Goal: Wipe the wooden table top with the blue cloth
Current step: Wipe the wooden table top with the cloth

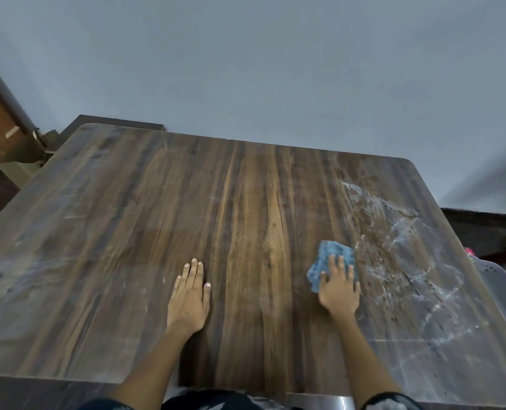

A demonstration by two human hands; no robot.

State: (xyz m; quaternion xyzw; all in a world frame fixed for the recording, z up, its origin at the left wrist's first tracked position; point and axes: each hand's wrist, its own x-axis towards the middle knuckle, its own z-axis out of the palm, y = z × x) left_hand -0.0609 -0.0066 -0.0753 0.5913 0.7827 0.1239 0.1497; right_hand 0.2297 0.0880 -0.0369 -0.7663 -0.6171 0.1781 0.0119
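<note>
Bare forearms, dark patterned clothing

Blue cloth (pixel 330 261) crumpled, flat on wooden surface (pixel 246 232), right of centre. White wet smears just right of it.

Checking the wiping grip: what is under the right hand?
The blue cloth, pressed flat on the wooden table top by the right hand. The cloth's near part is hidden beneath the palm.

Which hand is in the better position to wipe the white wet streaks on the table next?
The right hand: it already presses the blue cloth flat, directly beside the white streaks. The left hand lies empty on the table top, farther away.
</note>
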